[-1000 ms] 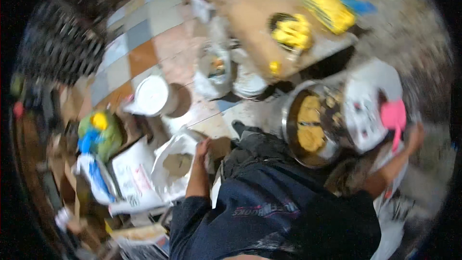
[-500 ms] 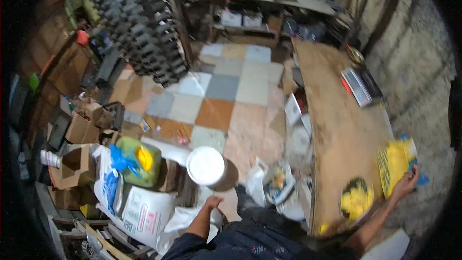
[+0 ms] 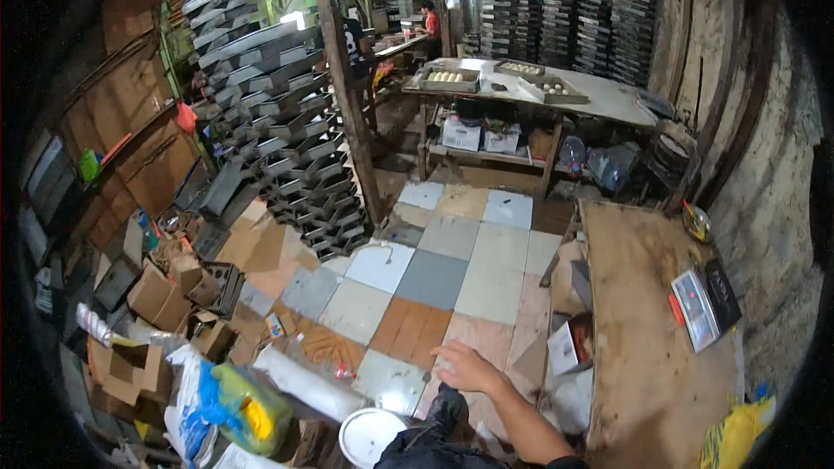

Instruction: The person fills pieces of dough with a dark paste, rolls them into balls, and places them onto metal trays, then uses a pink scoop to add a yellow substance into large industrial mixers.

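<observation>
One hand [image 3: 467,367] is seen, raised over the tiled floor [image 3: 434,282] at near centre; which hand it is cannot be told with certainty, but its forearm enters from the lower right, so it is taken as the right. The grip is open, fingers loosely spread, nothing held. The white bucket [image 3: 372,435] lies nearest, below and to the left of the hand, apart from it. The table [image 3: 647,330] stands to the right. The left hand is not seen.

Tiled floor [image 3: 434,282] under white bucket [image 3: 372,434]
</observation>
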Demonstrator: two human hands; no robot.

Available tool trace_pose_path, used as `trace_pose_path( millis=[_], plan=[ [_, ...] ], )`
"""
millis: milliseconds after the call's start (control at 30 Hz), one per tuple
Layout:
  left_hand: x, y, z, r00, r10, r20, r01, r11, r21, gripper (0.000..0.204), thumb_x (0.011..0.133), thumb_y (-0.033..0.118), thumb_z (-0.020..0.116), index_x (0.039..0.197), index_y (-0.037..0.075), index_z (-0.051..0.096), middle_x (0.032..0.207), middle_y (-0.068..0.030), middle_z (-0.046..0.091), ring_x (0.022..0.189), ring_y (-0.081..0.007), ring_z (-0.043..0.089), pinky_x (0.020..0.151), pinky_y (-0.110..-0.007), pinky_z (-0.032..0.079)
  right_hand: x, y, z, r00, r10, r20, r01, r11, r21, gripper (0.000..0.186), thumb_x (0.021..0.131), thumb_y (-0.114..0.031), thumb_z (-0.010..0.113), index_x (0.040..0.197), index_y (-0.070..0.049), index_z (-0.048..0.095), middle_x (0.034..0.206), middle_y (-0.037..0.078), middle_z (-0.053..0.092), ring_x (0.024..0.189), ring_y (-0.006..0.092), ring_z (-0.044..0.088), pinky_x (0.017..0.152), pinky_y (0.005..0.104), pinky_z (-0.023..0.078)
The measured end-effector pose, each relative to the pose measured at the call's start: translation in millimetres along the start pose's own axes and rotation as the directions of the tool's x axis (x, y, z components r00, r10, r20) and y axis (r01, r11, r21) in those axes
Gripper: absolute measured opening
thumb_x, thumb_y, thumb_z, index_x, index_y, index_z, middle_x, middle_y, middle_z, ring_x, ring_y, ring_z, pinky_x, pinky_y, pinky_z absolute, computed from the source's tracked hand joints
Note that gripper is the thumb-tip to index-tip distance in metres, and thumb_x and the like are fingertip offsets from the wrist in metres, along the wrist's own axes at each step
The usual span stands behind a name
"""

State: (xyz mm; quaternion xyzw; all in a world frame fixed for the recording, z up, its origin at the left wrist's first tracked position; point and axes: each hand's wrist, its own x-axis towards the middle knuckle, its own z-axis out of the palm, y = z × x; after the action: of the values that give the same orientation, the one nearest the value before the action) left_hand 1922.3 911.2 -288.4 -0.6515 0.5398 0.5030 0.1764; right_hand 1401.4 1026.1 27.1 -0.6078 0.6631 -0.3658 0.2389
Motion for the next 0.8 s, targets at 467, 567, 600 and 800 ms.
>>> trace_pose_path(
  millis=[467, 567, 600, 800],
  plan=[
    [239.3, 541.4, -58.3, 0.884, 0.462, 0.063, -0.453, 0.819, 0.351, 0.051, 0.084, 0.051, 0.066, 0.109, 0.007, 0.074, 0.106, -0.0210, 0.072, 0.104, -0.0304, 0.069, 0.090, -0.040, 0.052, 158.4, 262.2, -263.1, 0.795, 0.504, -0.339, -0.547, 0.836, -0.041, 0.021, 0.087, -0.020, 0.063, 0.095, -0.001, 0.062, 0.089, 0.018, 0.065, 0.082, 0.0306, 0.065, 0.074, 0.0404, 0.051],
    [266.1, 653.5, -65.9, 0.822, 0.570, -0.007, -0.552, 0.799, 0.241, 0.041, 0.082, 0.047, 0.073, 0.101, 0.011, 0.073, 0.085, -0.0132, 0.074, 0.076, -0.0236, 0.071, 0.074, -0.036, 0.056, 193.0, 322.6, -277.2, 0.695, 0.573, -0.435, -0.593, 0.798, 0.104, 0.015, 0.090, -0.017, 0.060, 0.088, -0.002, 0.058, 0.071, 0.012, 0.059, 0.065, 0.0232, 0.063, 0.061, 0.0372, 0.049],
    [274.7, 666.7, -79.4, 0.746, 0.651, -0.139, -0.624, 0.757, 0.194, 0.039, 0.081, 0.045, 0.075, 0.101, 0.012, 0.072, 0.080, -0.0114, 0.074, 0.069, -0.0199, 0.070, 0.068, -0.035, 0.056, 213.3, 337.0, -278.2, 0.664, 0.589, -0.461, -0.564, 0.799, 0.207, 0.014, 0.091, -0.016, 0.058, 0.085, -0.004, 0.056, 0.060, 0.008, 0.055, 0.059, 0.0187, 0.061, 0.057, 0.0355, 0.048],
    [254.1, 890.7, -198.6, 0.614, 0.743, -0.267, -0.679, 0.669, 0.303, 0.086, 0.075, 0.056, 0.078, 0.138, 0.005, 0.050, 0.130, -0.0255, 0.060, 0.121, -0.0424, 0.055, 0.105, -0.044, 0.043, 347.3, 458.0, -331.0, 0.547, 0.723, -0.422, -0.447, 0.678, 0.583, 0.004, 0.092, -0.004, 0.058, 0.089, -0.004, 0.055, 0.074, 0.002, 0.055, 0.053, 0.0102, 0.055, 0.045, 0.0253, 0.045]
  ],
)
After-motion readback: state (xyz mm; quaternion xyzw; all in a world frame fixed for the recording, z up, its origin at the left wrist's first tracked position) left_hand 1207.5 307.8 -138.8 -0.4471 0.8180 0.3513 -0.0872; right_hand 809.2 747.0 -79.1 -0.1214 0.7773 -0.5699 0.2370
